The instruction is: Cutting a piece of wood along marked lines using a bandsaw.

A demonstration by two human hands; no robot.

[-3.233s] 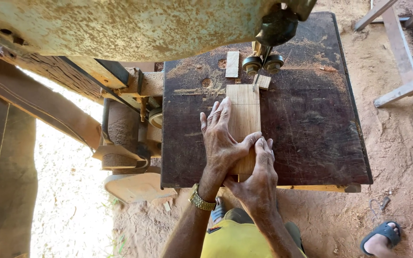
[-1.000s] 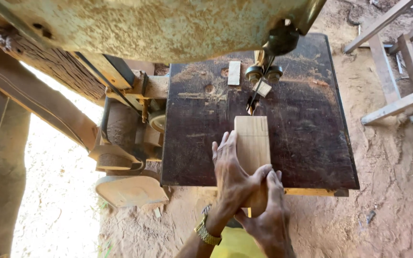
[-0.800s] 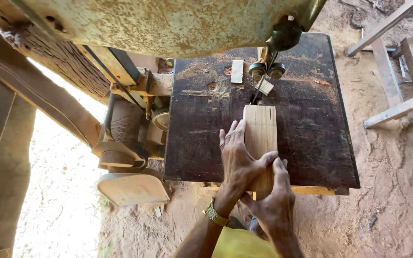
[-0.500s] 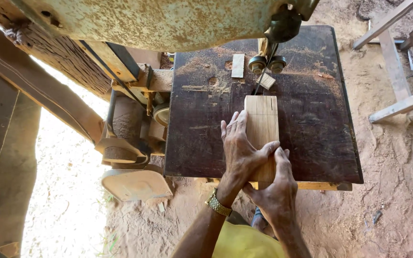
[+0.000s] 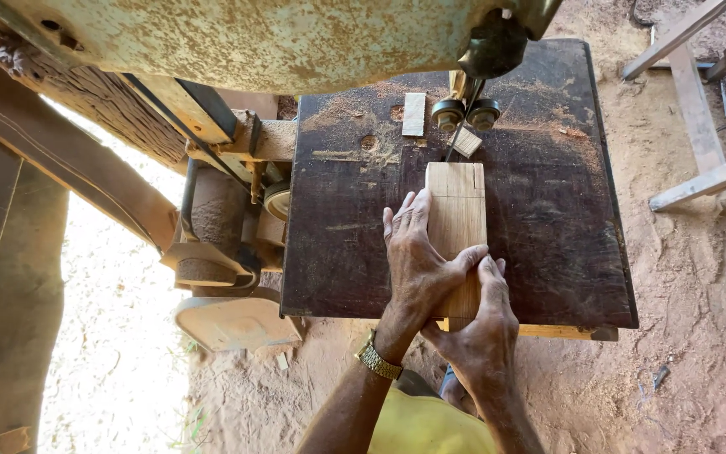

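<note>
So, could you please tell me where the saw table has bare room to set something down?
The saw table is bare right of the wooden block, and left of the left hand. Near the blade guides, offcuts and sawdust crowd it.

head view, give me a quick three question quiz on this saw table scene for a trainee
1. True or false: both hands rest on the wood block.
2. Which hand lies flat along the block's side with its fingers toward the blade? A) left hand B) right hand
3. Fill in: two small offcuts, one beside the blade guides and one at the blade, lie on the dark ____.

Key: 1 true; 2 A; 3 table
</note>
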